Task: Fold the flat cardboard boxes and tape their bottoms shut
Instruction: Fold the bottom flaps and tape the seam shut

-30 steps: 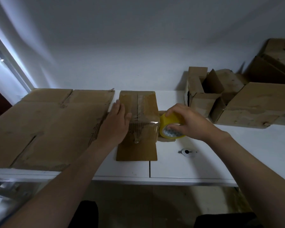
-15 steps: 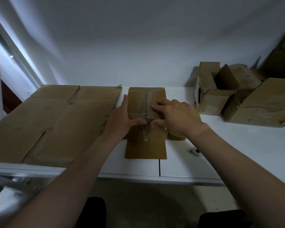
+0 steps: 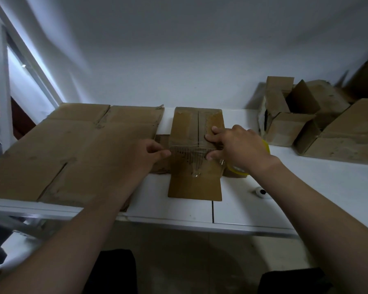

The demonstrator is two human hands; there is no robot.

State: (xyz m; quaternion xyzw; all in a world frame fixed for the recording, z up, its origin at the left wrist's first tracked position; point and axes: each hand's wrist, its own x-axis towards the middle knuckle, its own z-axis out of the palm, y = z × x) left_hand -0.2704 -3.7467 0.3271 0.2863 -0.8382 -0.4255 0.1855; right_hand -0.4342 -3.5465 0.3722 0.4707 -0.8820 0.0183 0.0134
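1. Head view: the right hand (image 3: 236, 145) is now lying on the box (image 3: 194, 183) at mid-table (image 3: 285, 187), no longer beside it; its straight, spread fingers are pressing the tape strip (image 3: 187, 148); the tape roll (image 3: 266, 145) is sitting behind the wrist.
2. The left hand (image 3: 151, 153) is sliding to the box's left edge; its fingers are curled, grip unclear.
3. The seam is probably getting its final rub-down.

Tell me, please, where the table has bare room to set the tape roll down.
The table is barest at its right front, between the small box, the folded boxes and the near edge; only a small white object lies there. Flat cardboard crowds the left.
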